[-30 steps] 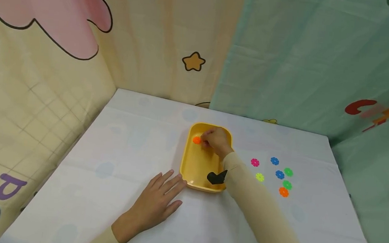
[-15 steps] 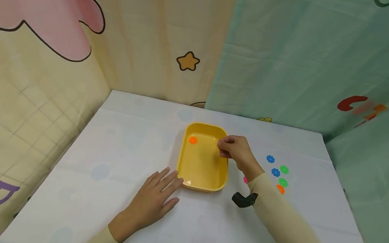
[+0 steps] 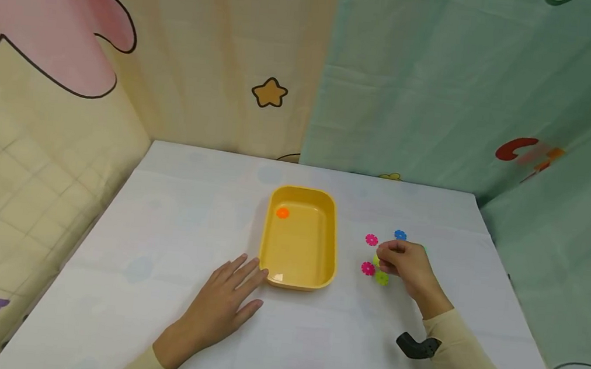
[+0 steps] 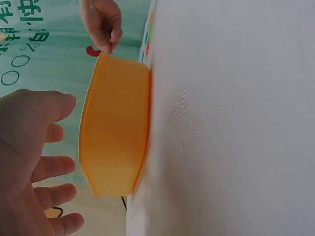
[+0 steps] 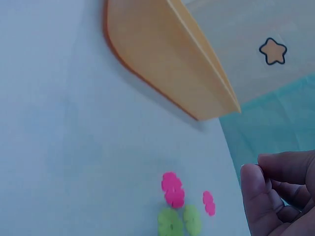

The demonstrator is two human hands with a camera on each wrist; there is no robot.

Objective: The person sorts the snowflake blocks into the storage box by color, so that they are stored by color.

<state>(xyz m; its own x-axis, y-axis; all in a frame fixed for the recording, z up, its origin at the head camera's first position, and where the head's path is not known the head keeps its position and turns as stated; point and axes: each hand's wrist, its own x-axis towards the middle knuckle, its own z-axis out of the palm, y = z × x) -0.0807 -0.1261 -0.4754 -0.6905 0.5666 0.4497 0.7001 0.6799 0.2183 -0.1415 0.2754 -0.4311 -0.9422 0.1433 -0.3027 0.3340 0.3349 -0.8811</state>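
Note:
The yellow tray (image 3: 295, 286) stands mid-table with one orange flower-shaped piece (image 3: 282, 212) inside, near its far left. My left hand (image 3: 215, 312) is spread beside the tray's near left corner; in the left wrist view the fingers of that hand (image 4: 42, 157) show a gap to the tray wall (image 4: 115, 128). Over the loose pieces right of the tray hangs my right hand (image 3: 411, 271), fingers curled. The right wrist view shows its thumb and forefinger tips (image 5: 253, 164) together, with no piece visible between them. Pink (image 5: 173, 190) and yellow-green pieces (image 5: 170, 223) lie nearby.
A blue piece (image 3: 400, 234) and a bit of a green one show behind my right hand, which covers others in the head view. Printed curtains (image 3: 419, 101) stand along the far edge and sides of the white table (image 3: 194, 199).
My right hand has moved from inside the tray, over its right rim, to above the loose pieces. The orange piece has stayed in the tray, and my left hand has kept its place beside it.

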